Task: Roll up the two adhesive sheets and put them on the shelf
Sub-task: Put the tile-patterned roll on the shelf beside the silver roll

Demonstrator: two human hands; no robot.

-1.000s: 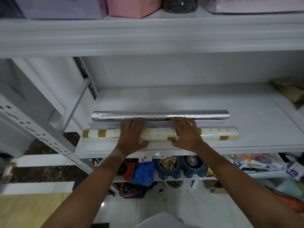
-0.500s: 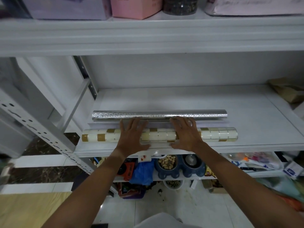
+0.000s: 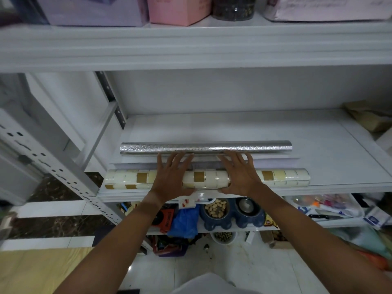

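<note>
Two rolled adhesive sheets lie side by side on the white shelf (image 3: 318, 145). The silver embossed roll (image 3: 205, 146) is farther back. The cream roll with gold squares (image 3: 205, 179) lies near the shelf's front edge, and a strip of its white backing shows flat behind it. My left hand (image 3: 171, 175) rests flat on the cream roll left of its middle, fingers straight and spread. My right hand (image 3: 239, 172) presses it right of the middle, fingers spread, fingertips close to the silver roll.
A brown package (image 3: 367, 117) sits at the shelf's back right. Purple and pink boxes (image 3: 178, 9) and a dark jar stand on the shelf above. Below are a blue bag (image 3: 186, 221), pet bowls (image 3: 231, 211) and clutter. A perforated metal upright (image 3: 55, 166) stands at left.
The cream roll has turned slightly under my palms, its gold squares shifting, and a strip of backing now shows behind it. Both hands have stayed flat on it.
</note>
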